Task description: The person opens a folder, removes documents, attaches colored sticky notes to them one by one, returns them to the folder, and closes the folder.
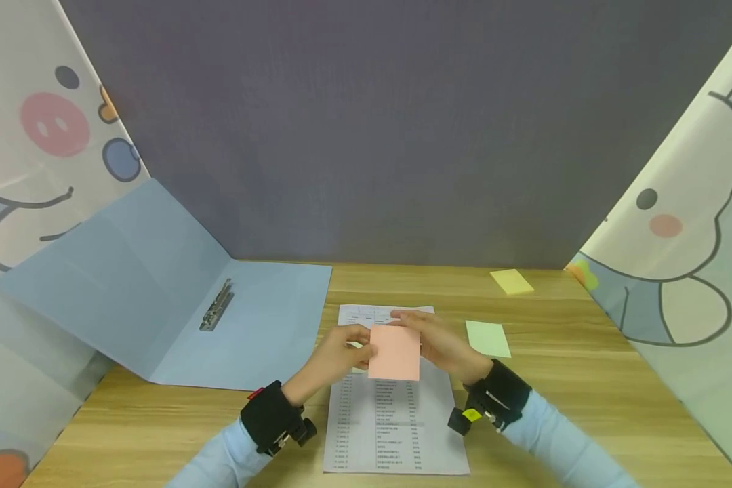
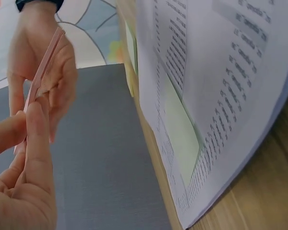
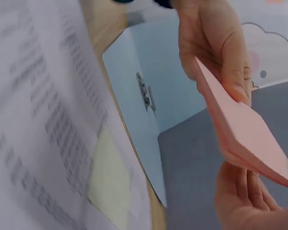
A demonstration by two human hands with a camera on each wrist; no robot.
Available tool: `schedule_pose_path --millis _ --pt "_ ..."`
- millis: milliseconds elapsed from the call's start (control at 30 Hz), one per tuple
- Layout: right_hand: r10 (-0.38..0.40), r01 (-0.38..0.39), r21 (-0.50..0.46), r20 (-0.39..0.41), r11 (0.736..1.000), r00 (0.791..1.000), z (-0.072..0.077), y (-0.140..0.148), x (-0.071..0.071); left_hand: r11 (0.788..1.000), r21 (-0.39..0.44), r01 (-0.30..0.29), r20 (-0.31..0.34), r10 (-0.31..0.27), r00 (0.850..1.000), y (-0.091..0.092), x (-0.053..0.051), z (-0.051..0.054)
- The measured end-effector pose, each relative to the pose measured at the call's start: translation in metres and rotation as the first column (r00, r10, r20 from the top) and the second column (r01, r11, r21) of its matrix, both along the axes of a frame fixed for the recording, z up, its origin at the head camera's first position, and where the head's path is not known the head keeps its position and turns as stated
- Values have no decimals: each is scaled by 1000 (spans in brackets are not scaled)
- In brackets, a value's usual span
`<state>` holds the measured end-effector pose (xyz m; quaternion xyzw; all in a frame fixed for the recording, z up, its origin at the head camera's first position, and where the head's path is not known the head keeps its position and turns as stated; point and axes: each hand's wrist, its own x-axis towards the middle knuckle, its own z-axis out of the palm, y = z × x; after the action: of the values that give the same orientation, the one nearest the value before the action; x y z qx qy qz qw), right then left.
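A pink sticky-note pad (image 1: 394, 352) is held up over printed sheets (image 1: 396, 427). My left hand (image 1: 335, 352) pinches its left edge, the thumb on the near face. On the pad's other side is my right hand (image 1: 442, 342), one finger reaching past the top edge. The right wrist view has the right hand's curled fingers (image 3: 249, 191) against the pad's underside (image 3: 245, 129), with a sliver of thumb at the frame's edge. Seen from the left wrist, the pad (image 2: 44, 67) is edge-on and tilted. A pale green note (image 2: 180, 129) lies on the sheets, mostly hidden from the head view.
An open blue folder (image 1: 268, 318) with a metal clip (image 1: 217, 306) stands at the left, its cover raised. On the wooden table (image 1: 573, 379) to the right lie a light green note (image 1: 488, 338) and a yellow note (image 1: 512, 281). A grey panel (image 1: 354, 135) rises behind.
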<state>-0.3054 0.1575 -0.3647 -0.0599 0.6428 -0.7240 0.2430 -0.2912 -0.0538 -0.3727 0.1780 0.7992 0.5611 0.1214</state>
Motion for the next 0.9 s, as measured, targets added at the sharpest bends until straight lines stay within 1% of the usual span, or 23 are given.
schedule_pose_path --millis 33,100,167,200,333,367,400,500,567,633,700,767,800,900 --pt "18 -13 -86 56 996 998 -2 -1 1 1000 10 -9 4 9 1000 0 0 -1" --pt "77 -40 -245 147 969 986 -4 -2 5 999 20 -25 15 24 1000 0 0 -2" --pt "133 -52 -350 211 935 968 -6 -4 9 999 21 -32 24 31 999 0 0 -2" --pt "160 -62 -386 227 920 961 -7 -5 10 999 20 -35 28 34 999 0 0 -2" --pt "252 -111 -471 248 875 935 -12 -7 14 999 6 -45 39 45 998 1 0 -2" --pt "281 -126 -499 249 857 927 -13 -7 14 999 3 -49 39 49 998 1 0 -2" --pt "299 -136 -521 243 843 923 -14 -7 14 999 0 -53 38 52 998 1 0 -1" --pt "372 -165 -603 236 781 898 -16 -8 13 998 -2 -66 32 66 997 1 0 -2" --pt "412 -176 -650 231 740 882 -18 -8 12 997 -6 -75 14 75 997 0 0 -3" --pt "438 -180 -677 229 713 870 -19 -8 12 996 -19 -88 -16 88 996 0 0 -3" --pt "443 -185 -685 221 705 869 -20 -9 11 994 -44 -102 -65 99 993 0 0 -2" --pt "438 -180 -687 221 704 871 -20 -9 11 988 -90 -124 -125 113 986 -1 1 -1" --pt "435 -178 -687 219 705 873 -20 -10 11 983 -118 -138 -157 119 980 0 2 -1" --pt "426 -174 -686 216 707 879 -19 -10 12 962 -198 -186 -257 132 957 0 4 2"
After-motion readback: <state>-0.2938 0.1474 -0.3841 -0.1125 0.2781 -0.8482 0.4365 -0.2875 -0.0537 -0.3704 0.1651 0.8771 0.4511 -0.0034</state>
